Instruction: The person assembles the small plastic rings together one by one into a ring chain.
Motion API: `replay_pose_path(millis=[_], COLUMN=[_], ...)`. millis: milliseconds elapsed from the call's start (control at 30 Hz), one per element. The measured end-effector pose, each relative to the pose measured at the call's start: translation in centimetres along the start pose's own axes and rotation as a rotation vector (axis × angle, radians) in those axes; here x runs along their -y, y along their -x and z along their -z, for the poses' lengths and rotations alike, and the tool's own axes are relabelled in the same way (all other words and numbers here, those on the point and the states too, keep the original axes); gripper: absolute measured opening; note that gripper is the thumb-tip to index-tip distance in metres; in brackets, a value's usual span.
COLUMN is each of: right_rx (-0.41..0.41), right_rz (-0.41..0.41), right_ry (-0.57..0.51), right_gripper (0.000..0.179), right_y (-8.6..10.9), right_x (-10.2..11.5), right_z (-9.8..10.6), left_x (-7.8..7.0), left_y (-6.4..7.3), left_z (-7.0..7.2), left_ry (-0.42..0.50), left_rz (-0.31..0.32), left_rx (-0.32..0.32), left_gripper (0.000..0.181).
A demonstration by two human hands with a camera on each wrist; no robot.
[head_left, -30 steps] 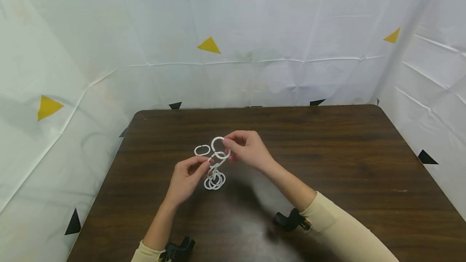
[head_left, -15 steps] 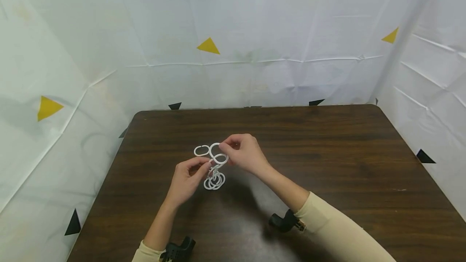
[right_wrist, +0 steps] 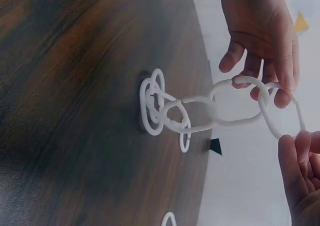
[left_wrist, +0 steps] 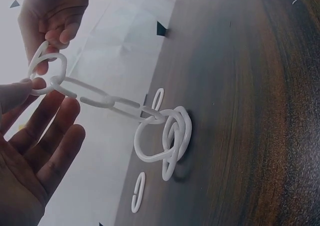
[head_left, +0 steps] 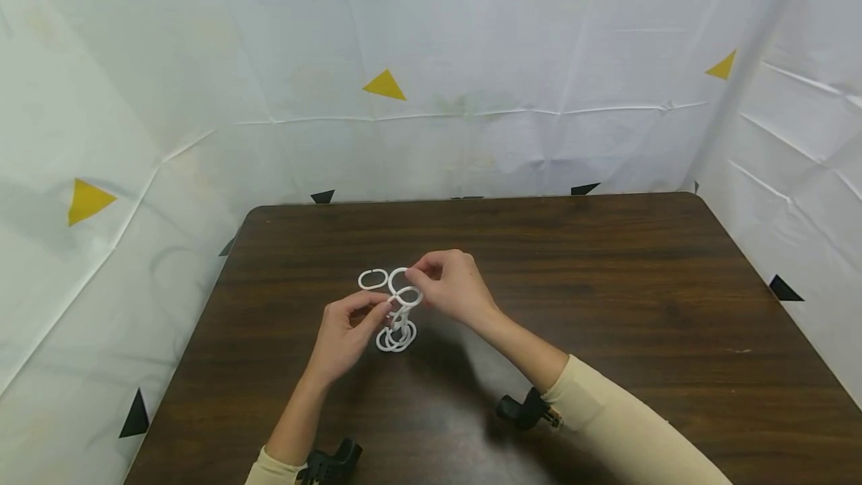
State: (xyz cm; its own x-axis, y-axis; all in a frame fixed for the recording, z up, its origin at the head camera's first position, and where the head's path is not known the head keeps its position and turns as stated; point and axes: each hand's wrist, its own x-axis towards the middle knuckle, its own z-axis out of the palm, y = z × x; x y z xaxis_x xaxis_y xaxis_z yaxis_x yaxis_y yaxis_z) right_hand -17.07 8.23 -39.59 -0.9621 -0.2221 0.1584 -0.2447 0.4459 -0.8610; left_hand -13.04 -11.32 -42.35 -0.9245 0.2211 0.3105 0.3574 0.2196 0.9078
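White plastic oval links make up a short chain. My left hand [head_left: 342, 331] pinches a link [head_left: 409, 306] near its upper end between thumb and fingers. Right beside it, my right hand [head_left: 458, 287] pinches another link [head_left: 390, 281] by thumb and fingertips; the two links overlap in the views, close to both hands' fingertips. From there the chain hangs down to a small pile of linked ovals [left_wrist: 186, 128] on the table. The left wrist view shows the small gaps in some links. The right hand's fingers partly cover its link.
A loose oval link [head_left: 360, 280] lies on the dark wooden table [head_left: 572, 283], just beyond the left hand. Another link [left_wrist: 159, 98] appears behind the pile in the left wrist view. White sheeting [head_left: 471, 36] with yellow and black triangles surrounds the table.
My right hand has moved slightly left and nearer, bringing its link lower and closer to the left fingertips. The left hand has stayed almost still.
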Motion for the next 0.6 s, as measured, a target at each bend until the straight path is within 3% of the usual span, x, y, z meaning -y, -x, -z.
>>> replay_pose_path(millis=[267, 600], right_rx=[-0.028, -0.073], right_rz=[0.023, 0.049], right_ry=[0.015, -0.067], right_gripper=[0.011, 0.01], right_y=[0.1, 0.13], right_x=[-0.43, -0.14], right_z=[0.01, 0.61], left_x=[0.01, 0.51], left_y=[0.15, 0.12], left_z=[0.04, 0.1], left_ry=[0.005, -0.003], left_rz=[0.009, 0.025], left_rx=[-0.004, 0.017], left_gripper=[0.01, 0.011])
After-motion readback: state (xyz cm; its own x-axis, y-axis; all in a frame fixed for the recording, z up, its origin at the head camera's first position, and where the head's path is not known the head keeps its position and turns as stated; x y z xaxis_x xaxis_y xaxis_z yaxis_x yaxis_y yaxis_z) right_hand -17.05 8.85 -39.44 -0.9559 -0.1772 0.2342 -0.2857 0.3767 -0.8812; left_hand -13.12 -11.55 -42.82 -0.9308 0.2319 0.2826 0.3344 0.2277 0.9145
